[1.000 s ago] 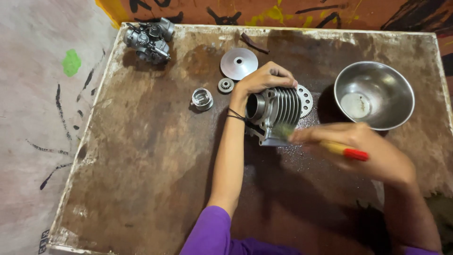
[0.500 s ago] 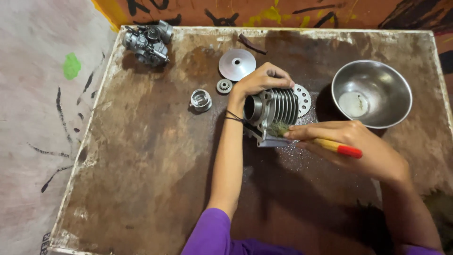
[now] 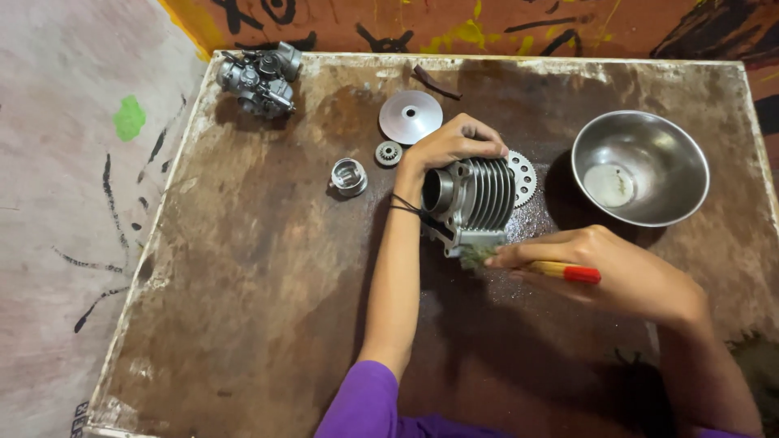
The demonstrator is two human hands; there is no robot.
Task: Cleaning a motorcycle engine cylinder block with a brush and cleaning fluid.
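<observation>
Your left hand (image 3: pixel 450 144) is curled over the top of the finned engine cylinder (image 3: pixel 475 197), which lies on its side with its bore axis running left to right and its open mouth facing your left. Your right hand (image 3: pixel 604 268) is closed around a yellow-and-red-handled brush (image 3: pixel 531 265), bristles touching the cylinder's near lower edge. Beyond your left hand lie a toothed sprocket (image 3: pixel 523 174), a small gear (image 3: pixel 389 152) and a metal disc (image 3: pixel 411 117); a steel bowl (image 3: pixel 673 154) sits beyond your right.

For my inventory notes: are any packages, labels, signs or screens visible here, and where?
None in view. The table holds only bare metal parts, a steel bowl and a brush; the painted marks on the wall and floor are not signs.
</observation>
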